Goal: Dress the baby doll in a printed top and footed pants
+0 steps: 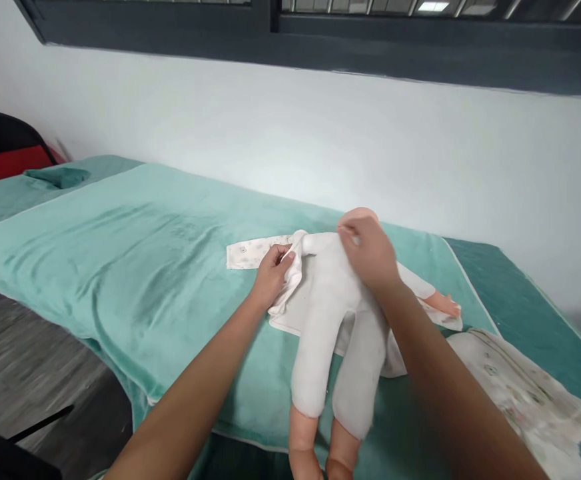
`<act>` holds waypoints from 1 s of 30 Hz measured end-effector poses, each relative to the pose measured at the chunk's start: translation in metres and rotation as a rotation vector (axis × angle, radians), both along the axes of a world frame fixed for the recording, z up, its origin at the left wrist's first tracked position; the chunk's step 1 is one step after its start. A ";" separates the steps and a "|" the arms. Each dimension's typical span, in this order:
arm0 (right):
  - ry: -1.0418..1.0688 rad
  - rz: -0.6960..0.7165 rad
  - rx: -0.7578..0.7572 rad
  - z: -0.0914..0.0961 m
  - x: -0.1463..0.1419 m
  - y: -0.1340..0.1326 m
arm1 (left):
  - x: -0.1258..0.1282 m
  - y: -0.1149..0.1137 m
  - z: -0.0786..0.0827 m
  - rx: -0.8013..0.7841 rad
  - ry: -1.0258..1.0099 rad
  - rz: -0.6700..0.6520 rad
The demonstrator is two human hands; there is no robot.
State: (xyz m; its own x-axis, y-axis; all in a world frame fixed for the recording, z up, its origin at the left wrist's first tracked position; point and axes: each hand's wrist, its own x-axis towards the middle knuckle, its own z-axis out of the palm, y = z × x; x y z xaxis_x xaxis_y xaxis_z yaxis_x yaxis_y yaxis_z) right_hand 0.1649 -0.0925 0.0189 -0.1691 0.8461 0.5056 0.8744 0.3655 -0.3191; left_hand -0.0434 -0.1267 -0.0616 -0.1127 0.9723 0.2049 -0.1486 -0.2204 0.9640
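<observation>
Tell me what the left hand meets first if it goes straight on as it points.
The left hand pinches the white garment; pushed straight on, it would probably meet the doll's shoulder just behind that fold, though depth is unclear.

Bright, even indoor light, no hard shadows. A lit ceiling panel (433, 6) shows at the top edge, beyond the dark window frame (290, 40). The white wall (320, 147) is nearly washed out and greys towards lower right. The teal blanket (120, 253) shows soft sheen and dark nap streaks. There is faint shade beside the doll (330, 313). I read the right hand (368, 250) as smeared by motion. The left hand (273, 273) and the white garment (290, 273) in its grip are sharper. The floor (20, 353) is streaked with blur. Wide-lens bend slants the frame line and the bed edges.
</observation>
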 end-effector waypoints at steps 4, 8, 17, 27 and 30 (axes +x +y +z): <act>0.174 -0.456 -0.087 -0.032 0.061 -0.035 | 0.001 0.001 0.005 -0.047 -0.028 0.001; 0.174 -0.419 -0.179 -0.052 0.075 -0.050 | 0.004 0.005 0.011 -0.084 -0.038 0.009; 0.623 -0.078 -0.333 -0.056 0.062 -0.047 | 0.025 0.028 0.033 -0.076 0.158 0.071; 0.574 0.277 -0.532 -0.066 0.054 -0.048 | 0.018 -0.002 0.099 -0.083 0.369 -0.112; 0.578 0.262 -0.520 -0.066 0.053 -0.047 | 0.024 -0.028 0.116 -0.068 0.407 -0.414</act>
